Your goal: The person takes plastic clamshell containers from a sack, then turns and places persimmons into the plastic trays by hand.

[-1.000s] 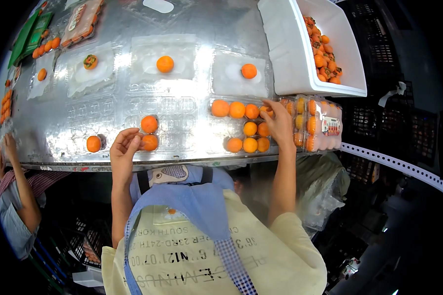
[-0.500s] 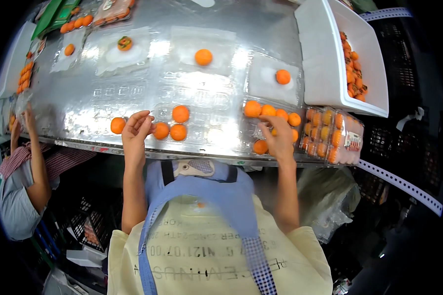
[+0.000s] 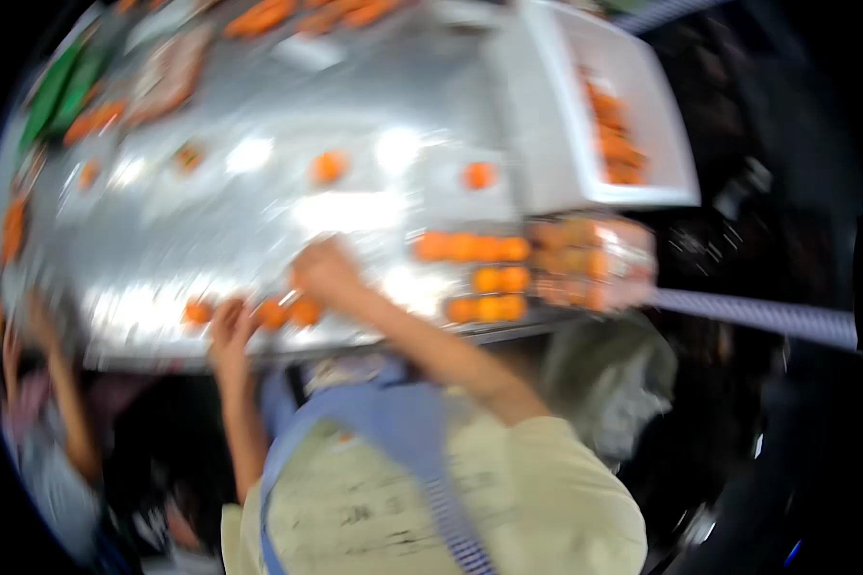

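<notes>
The whole view is smeared by motion. My left hand [image 3: 232,326] is near the table's front edge, between one orange fruit [image 3: 198,311] on its left and two others [image 3: 271,313] on its right. Farther right, my right hand [image 3: 324,268] is over the middle tray area, just above a fruit [image 3: 305,310]. Blur hides the fingers of both hands and anything in them. Rows of orange fruits [image 3: 486,280] lie in the clear tray at the right. Single fruits, such as one at centre [image 3: 330,168], rest on pale sheets behind.
A white foam box [image 3: 681,163] of orange fruits stands at the back right. Packed clear boxes [image 3: 623,264] are beside the filled tray. A green object [image 3: 53,96] and a pack [image 3: 171,77] are at the back left. Another person's hands [image 3: 38,321] are at the left edge.
My right hand has moved left from the right-hand tray to the middle fruits. My left hand remains near the left fruits. The camera view has shifted and blurred.
</notes>
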Demonstrator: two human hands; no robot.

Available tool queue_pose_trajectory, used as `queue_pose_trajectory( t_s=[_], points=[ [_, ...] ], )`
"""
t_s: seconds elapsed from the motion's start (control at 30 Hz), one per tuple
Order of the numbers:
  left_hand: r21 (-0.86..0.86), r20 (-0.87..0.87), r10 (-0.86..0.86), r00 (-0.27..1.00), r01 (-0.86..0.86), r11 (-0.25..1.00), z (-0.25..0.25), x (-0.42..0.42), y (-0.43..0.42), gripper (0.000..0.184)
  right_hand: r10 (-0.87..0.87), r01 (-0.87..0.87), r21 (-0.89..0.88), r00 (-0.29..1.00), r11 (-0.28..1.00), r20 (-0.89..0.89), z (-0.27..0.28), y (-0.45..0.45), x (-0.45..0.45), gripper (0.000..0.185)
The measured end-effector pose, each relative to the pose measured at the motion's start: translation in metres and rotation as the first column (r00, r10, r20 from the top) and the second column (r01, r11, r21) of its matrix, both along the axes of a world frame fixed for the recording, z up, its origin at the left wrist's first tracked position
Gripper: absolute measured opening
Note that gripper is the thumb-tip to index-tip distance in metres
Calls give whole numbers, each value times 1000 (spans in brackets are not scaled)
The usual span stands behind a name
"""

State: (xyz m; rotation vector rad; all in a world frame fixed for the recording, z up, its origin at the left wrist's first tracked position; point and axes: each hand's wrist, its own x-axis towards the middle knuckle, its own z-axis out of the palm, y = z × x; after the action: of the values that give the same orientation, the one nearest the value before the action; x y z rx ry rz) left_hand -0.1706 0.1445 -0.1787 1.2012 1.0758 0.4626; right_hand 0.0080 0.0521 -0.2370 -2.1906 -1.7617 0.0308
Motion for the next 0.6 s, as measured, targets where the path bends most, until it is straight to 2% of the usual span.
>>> queue_pose_trajectory(
  t_s=[0.07,0.1,0.13,0.17,0.2,0.23,0.27,0.33,0.37,0.43,0.53,0.57,0.6],
  points=[
    [9,10,-63,998,63,998,-24,-3,13,38,20,-24,121,999,992,33,-23,7,2,12],
    [-1,24,-53,998,53,999,-24,1,13,38,11,-9,87,1000,996,-28,-14,7,3,10],
    [-15,30,-89,996,89,996,-31,2,18,37,-19,23,141,999,990,-26,-20,11,3,8],
    [-44,31,-101,994,103,994,-38,5,23,37,13,-10,75,999,997,-38,-14,11,6,10],
    [-56,42,-141,989,143,988,-39,9,26,37,7,-1,160,999,987,-36,-10,9,8,15],
    [-40,60,-152,987,154,987,-51,14,30,43,-23,28,126,999,992,-39,-11,8,10,24],
    [-63,75,-293,953,298,953,-99,7,65,48,-35,40,96,998,995,-59,-10,10,13,34],
    [79,-42,-204,978,207,975,-14,37,17,36,-100,167,245,959,955,-266,10,2,19,37],
    [9,-11,-221,975,221,975,6,48,9,41,-105,231,308,921,923,-375,22,-3,17,39],
    [-134,48,-246,968,251,959,28,62,1,50,-102,348,291,779,891,-619,64,-18,16,42],
    [-409,359,-243,901,386,827,-29,62,30,54,-14,436,276,554,857,-833,101,-37,17,46],
    [-438,481,-251,840,478,761,-14,66,18,56,37,443,273,472,854,-881,107,-43,14,47],
    [-453,584,-223,780,541,708,12,71,-2,59,32,457,270,464,847,-885,113,-51,14,52]
  ],
)
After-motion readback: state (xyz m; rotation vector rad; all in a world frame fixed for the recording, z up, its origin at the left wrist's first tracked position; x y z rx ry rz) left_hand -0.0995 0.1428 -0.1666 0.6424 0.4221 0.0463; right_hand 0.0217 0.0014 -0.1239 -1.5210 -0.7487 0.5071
